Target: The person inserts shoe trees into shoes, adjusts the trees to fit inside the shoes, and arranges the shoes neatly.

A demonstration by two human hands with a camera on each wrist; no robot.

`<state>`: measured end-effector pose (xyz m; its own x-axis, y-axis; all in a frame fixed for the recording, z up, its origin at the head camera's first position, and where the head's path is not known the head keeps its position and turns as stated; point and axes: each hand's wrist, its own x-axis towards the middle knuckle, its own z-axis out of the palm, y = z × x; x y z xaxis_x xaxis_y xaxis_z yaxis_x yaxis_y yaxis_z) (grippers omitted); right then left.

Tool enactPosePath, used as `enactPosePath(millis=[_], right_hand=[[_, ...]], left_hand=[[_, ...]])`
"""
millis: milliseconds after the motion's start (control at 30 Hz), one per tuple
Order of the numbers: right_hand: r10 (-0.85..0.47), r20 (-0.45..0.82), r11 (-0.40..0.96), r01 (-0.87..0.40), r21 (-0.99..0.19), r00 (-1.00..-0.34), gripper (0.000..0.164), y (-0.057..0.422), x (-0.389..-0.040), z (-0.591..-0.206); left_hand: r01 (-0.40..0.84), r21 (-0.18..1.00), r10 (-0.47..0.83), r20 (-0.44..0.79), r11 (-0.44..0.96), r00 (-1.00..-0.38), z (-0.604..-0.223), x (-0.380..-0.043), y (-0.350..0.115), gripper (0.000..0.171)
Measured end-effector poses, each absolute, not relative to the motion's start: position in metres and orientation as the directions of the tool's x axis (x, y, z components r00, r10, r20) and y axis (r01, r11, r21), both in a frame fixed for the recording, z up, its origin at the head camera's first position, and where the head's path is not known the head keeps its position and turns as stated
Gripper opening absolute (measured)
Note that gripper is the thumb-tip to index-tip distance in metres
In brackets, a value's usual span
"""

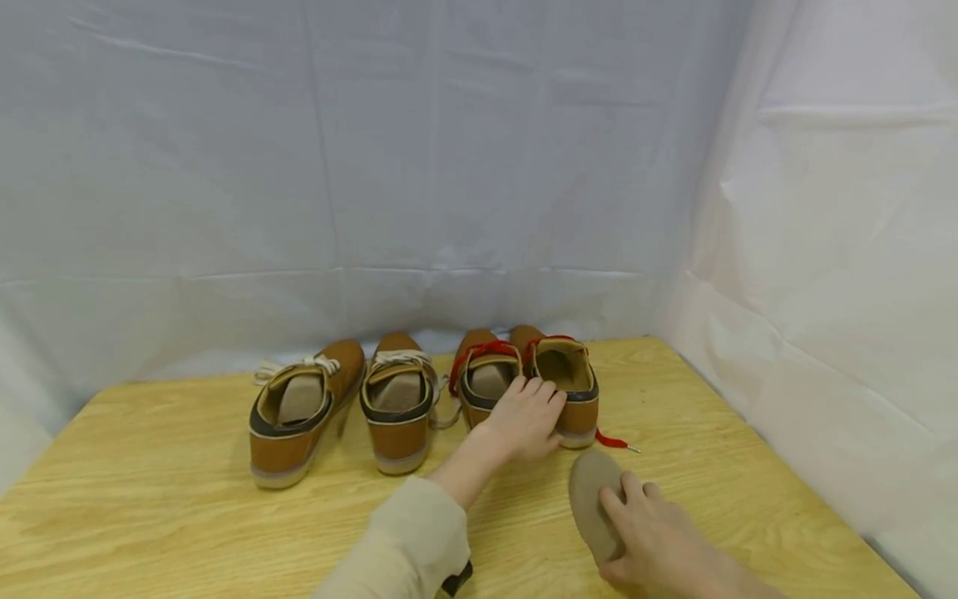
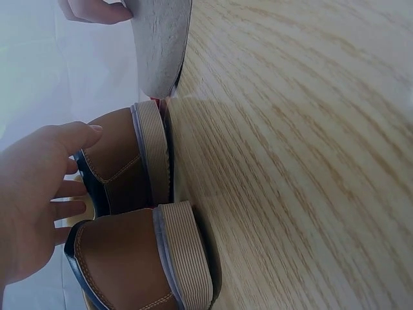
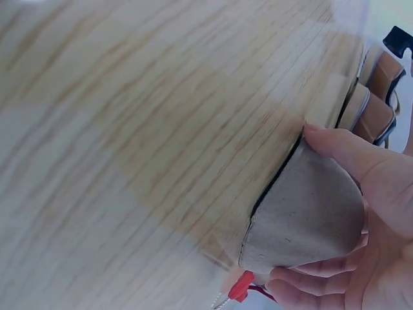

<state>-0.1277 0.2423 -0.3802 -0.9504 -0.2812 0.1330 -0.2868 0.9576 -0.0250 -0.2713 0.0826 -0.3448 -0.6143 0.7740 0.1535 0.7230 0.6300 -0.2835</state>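
In my right hand (image 1: 649, 532) is a beige-grey insole (image 1: 591, 499), pinched at its edge between thumb and fingers. It is close over the table, in front of the rightmost shoe. My left hand (image 1: 527, 416) reaches to the heel of that brown shoe (image 1: 578, 420), which has red laces and a bare-looking inside. In the left wrist view its thumb overlaps the brown heel (image 2: 119, 148), and the fingers are loosely spread by the dark collar. Beside it stands the other red-laced shoe (image 1: 490, 378), with an insole inside, partly hidden by my left hand.
Two brown shoes with white laces stand to the left, one angled (image 1: 288, 441) and one straight (image 1: 400, 437), with grey-beige insoles inside. A red lace end (image 1: 615, 442) trails on the wooden table (image 1: 187, 466). White sheeting (image 1: 374, 166) hangs behind and to the right.
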Motion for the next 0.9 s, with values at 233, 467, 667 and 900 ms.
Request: enactPosePath(millis=[233,467,667,900], right_hand=[[-0.279,0.127,0.960,-0.280,0.015,-0.952,0.055,0.2403,-0.1275,-0.3796],[-0.298,0.140,0.955,-0.294,0.046,-0.944,0.053,0.2405,-0.1280,-0.3798],[-0.326,0.169,0.945,-0.316,0.087,-0.930,0.051,0.2418,-0.1272,-0.3807],[-0.402,0.227,0.911,-0.361,0.200,-0.887,0.048,0.2425,-0.1265,-0.3813]], left_hand=[[0.727,-0.283,0.778,0.152,0.625,-0.610,-0.3441,-0.2706,0.0816,0.056],[0.728,-0.284,0.780,0.158,0.623,-0.606,-0.3441,-0.2710,0.0812,0.056],[0.731,-0.288,0.784,0.168,0.619,-0.597,-0.3450,-0.2710,0.0807,0.055],[0.731,-0.302,0.789,0.172,0.612,-0.590,-0.3450,-0.2711,0.0800,0.055]])
